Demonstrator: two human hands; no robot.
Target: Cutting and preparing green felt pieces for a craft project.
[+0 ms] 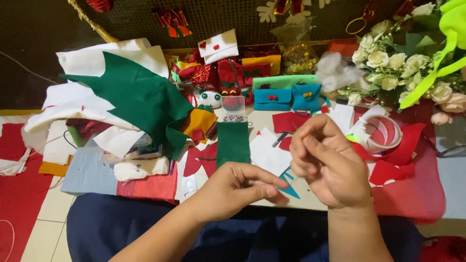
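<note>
My left hand (238, 188) hovers low in front of me, thumb and forefinger pinched together; nothing is visible between them. My right hand (330, 165) is raised just to its right, fingers curled and fingertips pressed together, and anything held is too small to see. The two hands are close but apart. Under them lie a dark green felt rectangle (233, 141), a white sheet (266, 156) and a teal felt triangle (292, 189). Red felt cut-outs (290, 121) lie just beyond my right hand.
A big green felt piece (138, 99) drapes over white fabric at the left. Two blue felt pouches (287, 98), a small clear box (233, 104) and a tape roll (383, 133) lie further back. White artificial flowers (395, 63) fill the far right.
</note>
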